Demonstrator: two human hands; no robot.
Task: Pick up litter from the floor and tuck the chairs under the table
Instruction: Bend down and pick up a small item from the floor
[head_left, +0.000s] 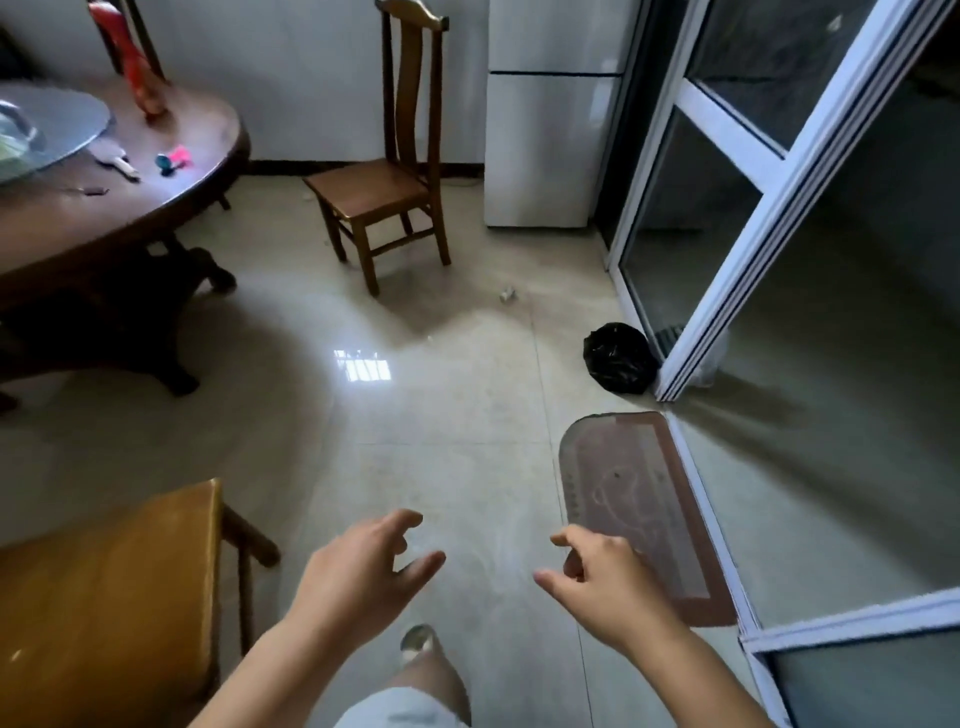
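A small crumpled scrap of litter (507, 294) lies on the tiled floor, just right of a wooden high-backed chair (384, 192) that stands away from the round dark wooden table (171, 182) at the left. A second chair with a yellowish seat (114, 587) is at the lower left, close to me. My left hand (358, 566) and my right hand (602, 577) are held out low in front of me, fingers apart, holding nothing. Both are far from the litter.
A black rubbish bag (618, 358) sits by the sliding glass door frame (727, 291). A brown doormat (639, 499) lies at the door track. A white fridge (550, 130) stands against the back wall. Small items and a glass turntable (47, 130) are on the table.
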